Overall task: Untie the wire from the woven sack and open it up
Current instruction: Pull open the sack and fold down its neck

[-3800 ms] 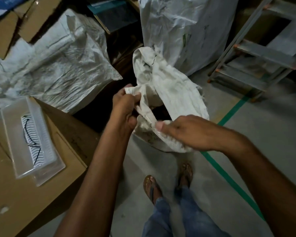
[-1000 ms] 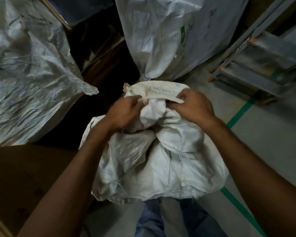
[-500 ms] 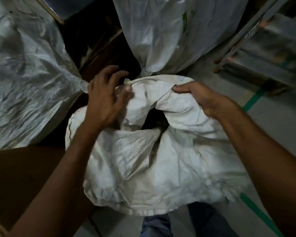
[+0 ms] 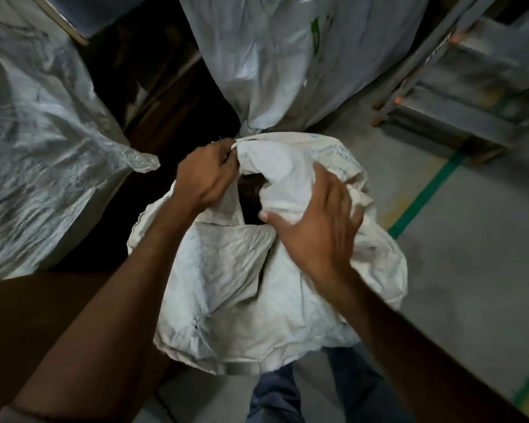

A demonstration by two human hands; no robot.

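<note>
The left hand (image 4: pixel 206 175) is clenched on the far-left rim of the woven sack (image 4: pixel 242 285), pinching the cloth into a bunched point. The right hand (image 4: pixel 315 230) is released, its fingers spread and laid flat over the folded flap on the right side of the mouth; it is blurred, so how firmly it presses cannot be told. Between the two hands the mouth gapes as a dark opening (image 4: pixel 251 193), too dim to show what lies inside. Faint blue print on the far rim is unreadable.

The sack bulges just in front of the person's jeans (image 4: pixel 275 395), and its base is hidden under its own folds. It lies between a brown cardboard box (image 4: pixel 28 315), cut off at the left edge, and a green line (image 4: pixel 425 190) on the grey floor (image 4: pixel 471 270). Beyond it stands a larger white sack (image 4: pixel 272 56), with crumpled sheeting (image 4: pixel 37 132) on the left and a blurred metal stepladder (image 4: pixel 471 71) towards the far right corner.
</note>
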